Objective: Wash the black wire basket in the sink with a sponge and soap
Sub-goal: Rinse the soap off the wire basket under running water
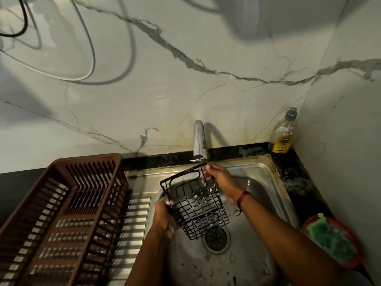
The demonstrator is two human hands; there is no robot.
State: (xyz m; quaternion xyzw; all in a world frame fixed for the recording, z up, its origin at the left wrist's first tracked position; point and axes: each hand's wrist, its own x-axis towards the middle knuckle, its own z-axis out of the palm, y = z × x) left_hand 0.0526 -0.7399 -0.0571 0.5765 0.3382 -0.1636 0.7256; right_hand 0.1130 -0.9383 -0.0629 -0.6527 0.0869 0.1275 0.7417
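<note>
A brown dish rack (61, 213) sits on the counter left of the sink (266, 178). Over the basin the soapy left hand (165, 217) curls round the near left side of the black wire basket (198, 205). The basket is tilted, its long axis running from the open rim under the tap (199, 141) down to its base by the drain. The right hand (221, 182) grips the rim's far corner in the water stream, with the soap bottle (283, 135) and green sponge (328, 238) at right.
</note>
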